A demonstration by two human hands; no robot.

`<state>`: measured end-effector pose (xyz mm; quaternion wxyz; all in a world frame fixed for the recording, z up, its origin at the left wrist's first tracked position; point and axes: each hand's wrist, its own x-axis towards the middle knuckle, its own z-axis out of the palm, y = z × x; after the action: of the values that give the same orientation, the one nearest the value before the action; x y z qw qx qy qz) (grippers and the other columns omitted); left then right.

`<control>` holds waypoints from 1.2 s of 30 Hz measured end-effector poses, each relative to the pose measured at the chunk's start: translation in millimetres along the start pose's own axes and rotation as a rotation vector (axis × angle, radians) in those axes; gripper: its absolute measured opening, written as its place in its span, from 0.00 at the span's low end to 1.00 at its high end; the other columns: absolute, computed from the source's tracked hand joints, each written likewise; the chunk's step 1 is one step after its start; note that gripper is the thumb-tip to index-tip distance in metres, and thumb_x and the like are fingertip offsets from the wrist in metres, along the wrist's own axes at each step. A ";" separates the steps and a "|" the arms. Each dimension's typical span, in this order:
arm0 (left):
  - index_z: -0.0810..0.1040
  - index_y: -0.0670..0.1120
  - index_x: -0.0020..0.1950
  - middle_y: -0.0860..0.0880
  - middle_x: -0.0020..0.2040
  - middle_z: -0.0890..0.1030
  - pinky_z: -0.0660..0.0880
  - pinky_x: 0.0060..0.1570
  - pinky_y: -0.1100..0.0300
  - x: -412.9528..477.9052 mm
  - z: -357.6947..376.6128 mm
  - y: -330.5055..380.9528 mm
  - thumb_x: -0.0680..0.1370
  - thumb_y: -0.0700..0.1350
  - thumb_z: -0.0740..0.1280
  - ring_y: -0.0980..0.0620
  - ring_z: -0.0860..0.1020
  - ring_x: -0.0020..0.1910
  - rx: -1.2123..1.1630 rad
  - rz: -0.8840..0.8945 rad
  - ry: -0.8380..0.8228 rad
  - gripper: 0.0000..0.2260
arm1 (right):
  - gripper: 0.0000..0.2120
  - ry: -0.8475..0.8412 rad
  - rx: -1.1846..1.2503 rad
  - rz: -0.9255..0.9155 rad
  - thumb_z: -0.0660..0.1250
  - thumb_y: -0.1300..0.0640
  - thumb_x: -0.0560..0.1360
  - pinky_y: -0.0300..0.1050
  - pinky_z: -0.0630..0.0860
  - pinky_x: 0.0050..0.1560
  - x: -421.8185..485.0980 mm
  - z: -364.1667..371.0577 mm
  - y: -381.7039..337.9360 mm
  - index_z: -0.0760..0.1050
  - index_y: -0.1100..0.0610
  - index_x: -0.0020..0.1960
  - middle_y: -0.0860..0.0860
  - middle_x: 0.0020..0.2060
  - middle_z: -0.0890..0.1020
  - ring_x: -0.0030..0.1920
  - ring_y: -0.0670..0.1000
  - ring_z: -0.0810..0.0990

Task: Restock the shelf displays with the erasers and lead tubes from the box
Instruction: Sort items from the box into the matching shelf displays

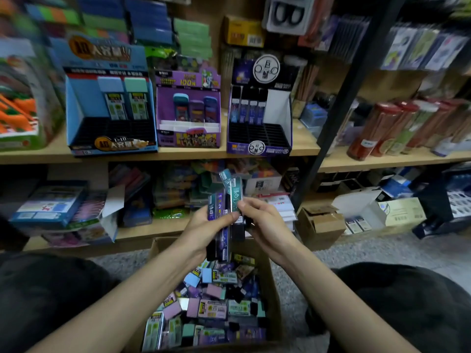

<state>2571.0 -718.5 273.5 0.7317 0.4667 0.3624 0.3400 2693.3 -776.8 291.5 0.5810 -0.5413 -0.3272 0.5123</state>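
- We find the left grip clamped round a bundle of lead tubes.
- The right grip pinches one teal tube above the box.

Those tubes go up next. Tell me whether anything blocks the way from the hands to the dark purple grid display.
Nothing visible does. The lead tubes, gripped by the left hand and right hand, sit below the dark purple display; open air lies between, and its front slots are empty.

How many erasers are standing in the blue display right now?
2: a light-blue eraser and a teal eraser to its right, side by side at the back of the blue display. Any behind them would be hidden.
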 end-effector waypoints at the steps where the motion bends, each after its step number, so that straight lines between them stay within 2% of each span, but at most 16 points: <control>1: 0.79 0.45 0.52 0.49 0.41 0.85 0.76 0.33 0.65 -0.4 -0.7 8.2 0.70 0.38 0.73 0.54 0.83 0.39 0.012 0.035 -0.003 0.12 | 0.08 -0.020 -0.001 -0.025 0.62 0.63 0.78 0.42 0.76 0.51 -1.5 1.8 -6.3 0.80 0.58 0.51 0.55 0.48 0.83 0.49 0.51 0.81; 4: 0.78 0.48 0.52 0.51 0.41 0.85 0.77 0.34 0.66 -0.4 -1.1 34.2 0.68 0.40 0.75 0.56 0.83 0.40 0.128 0.151 -0.004 0.14 | 0.11 0.009 -0.018 -0.109 0.64 0.67 0.76 0.46 0.76 0.56 -2.0 7.2 -25.5 0.77 0.61 0.57 0.58 0.52 0.82 0.54 0.55 0.81; 7: 0.76 0.49 0.53 0.52 0.43 0.85 0.77 0.32 0.65 1.8 -2.4 58.5 0.68 0.41 0.75 0.56 0.83 0.41 0.183 0.209 -0.021 0.16 | 0.12 0.064 -0.001 -0.136 0.67 0.67 0.73 0.48 0.78 0.53 1.7 9.9 -45.4 0.77 0.62 0.57 0.60 0.51 0.83 0.51 0.57 0.82; 10: 0.77 0.48 0.55 0.50 0.46 0.85 0.78 0.35 0.64 10.1 -7.8 78.4 0.69 0.39 0.74 0.53 0.83 0.44 0.166 0.246 -0.037 0.16 | 0.12 0.112 -0.047 -0.178 0.67 0.66 0.74 0.54 0.76 0.55 7.5 5.8 -67.4 0.78 0.62 0.57 0.61 0.51 0.83 0.51 0.59 0.81; 15: 0.77 0.48 0.53 0.53 0.42 0.85 0.78 0.34 0.66 40.4 -20.0 106.0 0.70 0.39 0.74 0.56 0.83 0.40 0.193 0.286 0.030 0.14 | 0.09 0.268 -0.275 -0.278 0.71 0.59 0.72 0.50 0.81 0.46 28.1 -27.0 -108.4 0.78 0.55 0.52 0.55 0.50 0.81 0.49 0.53 0.82; 17: 0.77 0.48 0.53 0.52 0.43 0.85 0.78 0.36 0.65 55.8 -24.2 113.8 0.70 0.40 0.74 0.56 0.83 0.41 0.201 0.296 0.056 0.15 | 0.06 0.302 -0.263 -0.314 0.70 0.62 0.73 0.42 0.80 0.38 42.0 -44.3 -124.3 0.79 0.55 0.49 0.55 0.46 0.82 0.43 0.48 0.84; 19: 0.77 0.48 0.53 0.52 0.43 0.85 0.77 0.38 0.64 71.3 -27.7 119.5 0.69 0.40 0.74 0.56 0.83 0.42 0.209 0.313 0.071 0.14 | 0.06 0.382 -0.320 -0.372 0.69 0.64 0.73 0.37 0.78 0.33 62.1 -63.8 -140.0 0.79 0.55 0.48 0.53 0.42 0.83 0.39 0.48 0.83; 22: 0.77 0.48 0.53 0.53 0.41 0.85 0.76 0.35 0.67 92.8 -32.4 123.3 0.70 0.39 0.73 0.58 0.83 0.39 0.214 0.332 0.080 0.13 | 0.10 0.539 -0.568 -0.446 0.72 0.61 0.72 0.41 0.77 0.35 99.1 -91.7 -164.2 0.75 0.55 0.51 0.52 0.42 0.82 0.39 0.50 0.81; 24: 0.77 0.50 0.52 0.56 0.40 0.85 0.75 0.32 0.69 103.3 -34.5 123.5 0.70 0.40 0.73 0.59 0.82 0.38 0.243 0.345 0.081 0.13 | 0.10 0.581 -0.695 -0.454 0.73 0.59 0.71 0.44 0.78 0.37 123.8 -103.8 -178.1 0.74 0.56 0.49 0.51 0.40 0.81 0.39 0.50 0.81; 27: 0.77 0.51 0.52 0.55 0.42 0.85 0.75 0.38 0.63 112.0 -38.7 121.9 0.68 0.42 0.74 0.58 0.83 0.40 0.273 0.352 0.088 0.14 | 0.07 0.557 -0.861 -0.484 0.73 0.60 0.71 0.46 0.79 0.40 156.1 -110.2 -191.5 0.77 0.57 0.47 0.53 0.40 0.82 0.40 0.51 0.80; 31: 0.77 0.50 0.51 0.53 0.43 0.85 0.75 0.43 0.58 116.0 -44.1 116.9 0.65 0.44 0.75 0.56 0.83 0.41 0.262 0.342 0.088 0.17 | 0.08 0.451 -1.127 -0.549 0.72 0.62 0.71 0.47 0.76 0.50 187.3 -102.5 -199.3 0.80 0.61 0.51 0.56 0.47 0.83 0.49 0.53 0.80; 36: 0.77 0.50 0.52 0.53 0.45 0.85 0.76 0.47 0.56 121.5 -41.3 117.9 0.67 0.41 0.75 0.55 0.83 0.43 0.274 0.352 0.054 0.16 | 0.10 0.242 -1.482 -0.581 0.70 0.65 0.72 0.45 0.71 0.49 204.4 -88.5 -203.1 0.78 0.64 0.54 0.59 0.51 0.83 0.54 0.57 0.80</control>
<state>2578.7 -559.7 344.7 0.5808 0.6084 0.3377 0.4225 2878.4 -586.2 434.0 0.2122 -0.7311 -0.6444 -0.0719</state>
